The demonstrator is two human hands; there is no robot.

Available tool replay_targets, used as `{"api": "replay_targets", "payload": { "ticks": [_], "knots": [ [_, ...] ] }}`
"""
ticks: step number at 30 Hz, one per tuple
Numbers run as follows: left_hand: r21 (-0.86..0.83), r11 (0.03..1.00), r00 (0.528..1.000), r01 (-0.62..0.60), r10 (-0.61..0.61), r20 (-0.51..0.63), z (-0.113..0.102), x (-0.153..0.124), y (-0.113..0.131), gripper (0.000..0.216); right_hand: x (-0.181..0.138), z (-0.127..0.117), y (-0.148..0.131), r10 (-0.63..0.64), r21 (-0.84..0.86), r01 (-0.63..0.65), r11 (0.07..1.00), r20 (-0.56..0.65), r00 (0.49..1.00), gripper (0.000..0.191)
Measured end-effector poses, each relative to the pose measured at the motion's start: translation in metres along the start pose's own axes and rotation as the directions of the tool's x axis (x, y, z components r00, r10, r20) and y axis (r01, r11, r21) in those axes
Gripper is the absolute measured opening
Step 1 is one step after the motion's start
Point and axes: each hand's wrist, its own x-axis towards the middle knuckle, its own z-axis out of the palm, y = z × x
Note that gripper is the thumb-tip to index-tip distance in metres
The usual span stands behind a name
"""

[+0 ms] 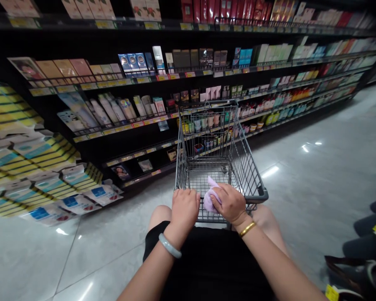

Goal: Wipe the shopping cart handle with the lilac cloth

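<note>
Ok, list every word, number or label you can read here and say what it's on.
Nothing reads clearly.
Yellow price tags: too small and blurred.
Boxes above them: print blurred.
Stacked packs at left: blue labels blurred.
Cart, gripped by the left hand: no print shows.
Cloth in the right hand: no print shows.
</note>
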Motion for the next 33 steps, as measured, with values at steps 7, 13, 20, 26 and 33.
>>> {"api": "replay_targets", "payload": {
  "ticks": [7, 13, 20, 26, 33],
  "knots": [
    [0.006, 0.999, 0.999, 0.036, -0.036, -0.001, -0.004, -0.01, 0.008, 0.035, -0.003, -0.005, -0.004, 0.02, 0.047, -0.018, 0.999, -0.028, 0.999, 0.024],
    [0.005, 0.999, 0.998, 0.053, -0.053, 0.022, -0.007, -0.021, 0.012, 0.036, -0.003, -0.012, -0.01, 0.062, 0.151, -0.06, 0.987, -0.012, 0.998, 0.021],
    [-0.033, 0.999, 0.971, -0.033, 0.04, 0.235, -0.018, -0.019, 0.007, 0.023, 0.001, -0.009, -0.048, 0.078, 0.283, -0.083, 0.956, 0.028, 0.997, 0.025],
    [-0.124, 0.981, 0.966, -0.152, 0.174, 0.192, -0.032, -0.018, -0.015, 0.043, -0.009, -0.011, -0.016, 0.126, 0.158, -0.122, 0.98, -0.016, 0.992, 0.023],
    [0.043, 0.997, 0.987, -0.057, 0.05, 0.153, -0.013, -0.024, -0.015, 0.05, -0.007, -0.004, -0.052, 0.074, 0.182, -0.074, 0.981, 0.003, 0.997, 0.022]
  ]
}}
